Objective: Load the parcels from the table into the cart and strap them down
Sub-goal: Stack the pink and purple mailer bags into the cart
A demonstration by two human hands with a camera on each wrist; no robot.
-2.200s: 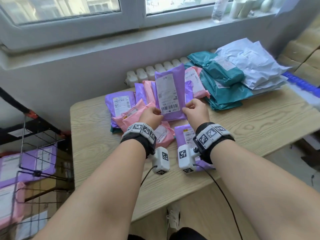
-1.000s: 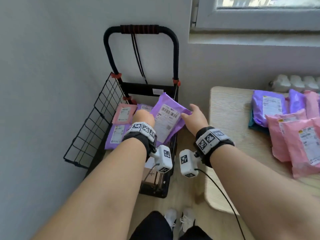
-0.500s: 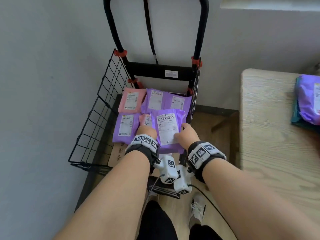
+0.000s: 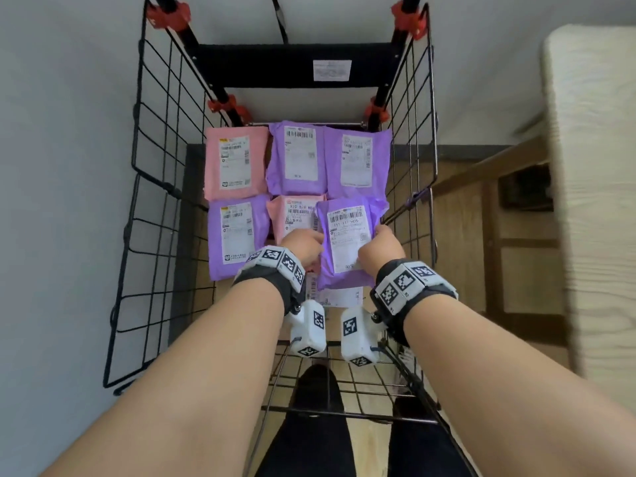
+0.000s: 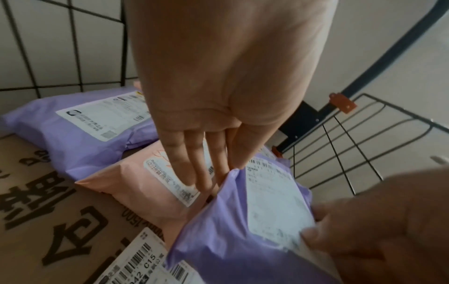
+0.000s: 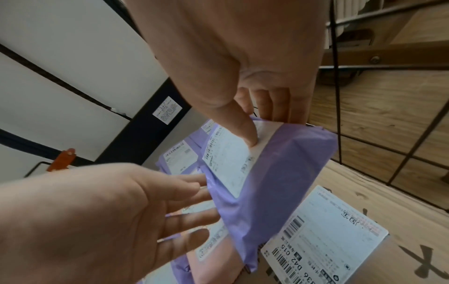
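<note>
The person bends over the black wire-mesh cart and holds a purple plastic mailer parcel with a white shipping label just above the cart floor. The right hand pinches the right edge of the parcel: the thumb presses on the label from above and the other fingers go under the edge. The left hand is mostly flat, its straight fingers are slipped under the left edge, so it supports the parcel more than it grips it. I think this two-sided hold keeps the soft bag level and label-up while it goes down.

To the left of the grip lies a pink plastic mailer, partly under the left hand, and further left a purple mailer. Beyond the grip, near the cart back, three more parcels lie in one row. They are flat and side by side, probably so that a strap can press them evenly later.

Under the grip a brown cardboard box with a barcode label forms the floor. The right mesh wall stands very near the right hand, so there is little room on this side. Toward the person the cardboard is still bare.
</note>
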